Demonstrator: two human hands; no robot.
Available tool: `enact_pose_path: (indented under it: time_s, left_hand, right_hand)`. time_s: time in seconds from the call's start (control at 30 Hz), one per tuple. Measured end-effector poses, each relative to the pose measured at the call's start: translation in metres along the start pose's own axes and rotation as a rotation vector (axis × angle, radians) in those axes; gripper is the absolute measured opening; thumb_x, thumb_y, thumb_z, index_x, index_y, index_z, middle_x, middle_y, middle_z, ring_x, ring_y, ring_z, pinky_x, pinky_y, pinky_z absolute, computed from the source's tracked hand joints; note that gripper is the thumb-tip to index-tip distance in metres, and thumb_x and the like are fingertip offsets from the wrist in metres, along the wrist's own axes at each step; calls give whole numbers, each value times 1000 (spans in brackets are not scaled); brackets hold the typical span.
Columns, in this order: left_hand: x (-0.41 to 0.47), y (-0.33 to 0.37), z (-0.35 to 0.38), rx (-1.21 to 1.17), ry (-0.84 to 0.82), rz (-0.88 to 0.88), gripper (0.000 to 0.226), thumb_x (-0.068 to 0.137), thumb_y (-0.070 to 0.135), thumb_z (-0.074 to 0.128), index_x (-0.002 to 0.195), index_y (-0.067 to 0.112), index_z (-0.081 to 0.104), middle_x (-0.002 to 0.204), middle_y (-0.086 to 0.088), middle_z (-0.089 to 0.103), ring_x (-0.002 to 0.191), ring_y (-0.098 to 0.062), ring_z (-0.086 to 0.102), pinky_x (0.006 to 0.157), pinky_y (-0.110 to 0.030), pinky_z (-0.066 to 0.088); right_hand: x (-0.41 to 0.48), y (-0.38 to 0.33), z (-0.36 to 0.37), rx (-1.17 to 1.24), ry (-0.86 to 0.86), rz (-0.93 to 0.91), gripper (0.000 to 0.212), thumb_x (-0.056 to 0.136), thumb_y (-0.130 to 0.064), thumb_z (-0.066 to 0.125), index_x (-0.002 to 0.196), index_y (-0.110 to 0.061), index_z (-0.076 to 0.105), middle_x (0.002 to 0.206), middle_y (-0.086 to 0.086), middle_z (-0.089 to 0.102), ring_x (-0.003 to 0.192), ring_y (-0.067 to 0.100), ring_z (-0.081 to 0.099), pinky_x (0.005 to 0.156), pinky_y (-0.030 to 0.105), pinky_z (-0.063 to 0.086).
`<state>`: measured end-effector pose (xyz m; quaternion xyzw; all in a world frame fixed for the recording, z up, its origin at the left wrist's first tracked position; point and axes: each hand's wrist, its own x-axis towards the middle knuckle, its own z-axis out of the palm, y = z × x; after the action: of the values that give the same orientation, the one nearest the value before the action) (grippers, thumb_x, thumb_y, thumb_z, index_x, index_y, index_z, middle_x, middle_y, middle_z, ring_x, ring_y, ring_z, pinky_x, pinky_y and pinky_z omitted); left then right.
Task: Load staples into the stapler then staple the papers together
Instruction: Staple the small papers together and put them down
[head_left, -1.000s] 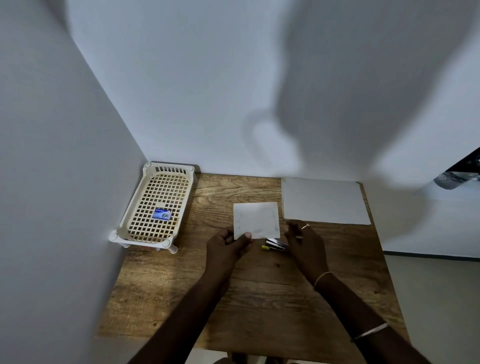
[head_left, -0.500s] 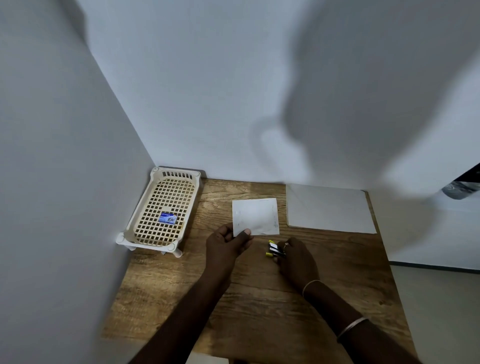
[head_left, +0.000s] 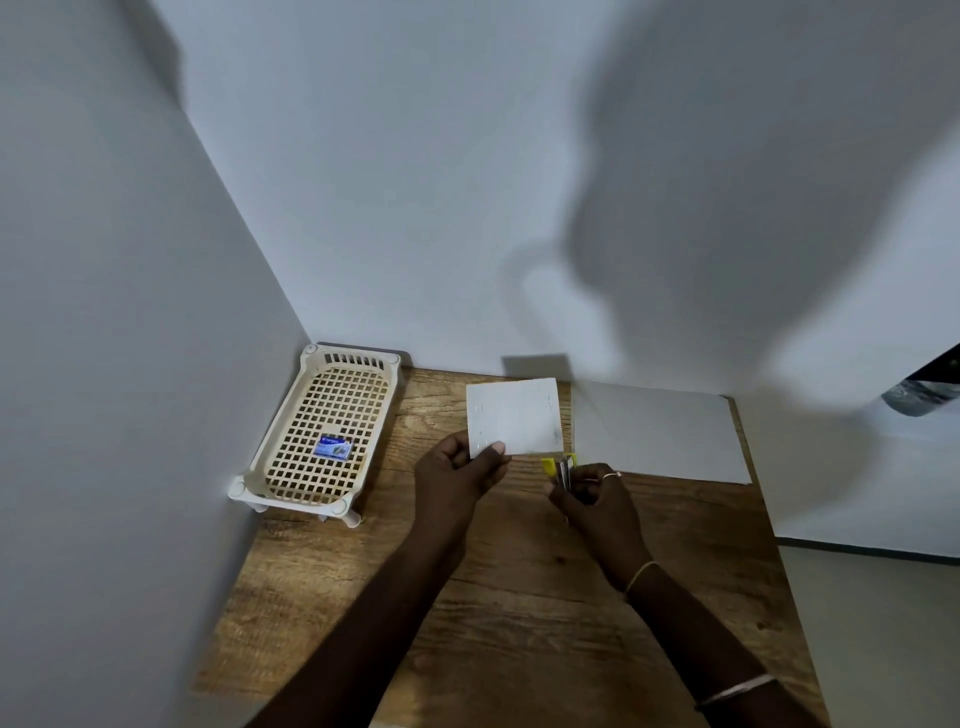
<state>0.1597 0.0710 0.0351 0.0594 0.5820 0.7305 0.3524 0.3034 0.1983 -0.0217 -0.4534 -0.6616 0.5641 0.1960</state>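
Pinched in the left hand (head_left: 460, 470), thumb over the lower corner, the papers (head_left: 514, 418) lift off the counter (head_left: 519, 623). Just right, the right hand (head_left: 597, 499) clamps the yellow stapler (head_left: 561, 467) below their edge. Farther left, a staple box (head_left: 333, 447) lies in the tray (head_left: 270, 447).

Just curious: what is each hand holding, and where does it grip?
Left hand pinches the small papers at their lower left corner; right hand grips the stapler by its near end.
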Motion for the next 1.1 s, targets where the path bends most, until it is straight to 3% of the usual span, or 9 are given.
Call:
enact_pose_path:
  time_s: [0.13, 0.27, 0.37, 0.43, 0.5, 0.57, 0.67, 0.87, 1.1]
  left_hand:
    - [9, 29, 18, -19, -7, 58, 25, 85, 8, 79, 109, 6, 74, 101, -14, 79, 97, -29, 77, 78, -29, 61]
    - [13, 66, 38, -37, -62, 117, 8, 85, 7, 80, 88, 13, 76, 83, -6, 76, 91, -25, 76, 79, -28, 60]
    - [14, 90, 52, -24, -100, 196, 26, 86, 4, 78, 70, 24, 74, 68, 6, 71, 86, -21, 76, 83, -32, 61]
    - [14, 98, 58, -45, -107, 220, 11, 86, 3, 77, 85, 14, 77, 72, 4, 74, 85, -22, 77, 85, -35, 62]
    - [12, 105, 64, -72, -81, 234, 18, 86, 2, 77, 103, -1, 73, 76, -1, 76, 87, -26, 77, 82, -34, 62]
    - [11, 108, 67, -70, -72, 233, 21, 86, 2, 77, 106, -3, 72, 76, -2, 76, 88, -27, 77, 80, -32, 62]
    - [6, 108, 70, -75, -72, 224, 20, 86, 1, 76, 106, -3, 73, 80, -6, 77, 86, -26, 76, 80, -31, 63]
    - [-1, 97, 70, -80, -55, 189, 19, 86, 0, 76, 103, -6, 72, 89, -18, 76, 83, -25, 77, 74, -29, 62]
    - [-5, 79, 64, -35, -6, 173, 12, 83, 1, 78, 94, 2, 75, 81, -13, 78, 71, -21, 76, 66, -29, 60]
  right_hand:
    - [-5, -39, -9, 322, -60, 1, 29, 85, -18, 80, 110, -13, 68, 91, 13, 77, 77, 24, 76, 66, 31, 62]
    - [-10, -79, -17, 413, -81, -53, 22, 84, -15, 80, 102, -6, 70, 86, 21, 73, 67, 26, 73, 59, 29, 60]
    - [-13, -100, -21, 398, -90, -113, 23, 88, -16, 77, 103, -7, 61, 86, 17, 69, 62, 25, 70, 52, 30, 56]
    - [-15, -110, -22, 340, -90, -158, 23, 93, -19, 71, 104, -7, 54, 90, 21, 68, 58, 19, 64, 49, 28, 51]
    - [-17, -121, -23, 304, -96, -183, 22, 98, -28, 64, 105, -9, 54, 91, 21, 67, 59, 14, 58, 50, 27, 49]
    - [-20, -133, -23, 360, -126, -145, 27, 104, -38, 51, 109, -11, 56, 93, 16, 69, 65, 14, 56, 54, 27, 49]
    - [-27, -147, -23, 403, -174, -146, 31, 109, -33, 36, 116, -10, 56, 98, 12, 72, 69, 17, 57, 56, 26, 50]
    - [-37, -156, -16, 378, -152, -218, 24, 106, -22, 45, 122, -5, 45, 100, 13, 74, 65, 13, 61, 56, 25, 52]
    - [-43, -149, -9, 461, -118, -119, 33, 102, -28, 52, 127, -6, 47, 97, 12, 76, 69, 18, 64, 59, 27, 55]
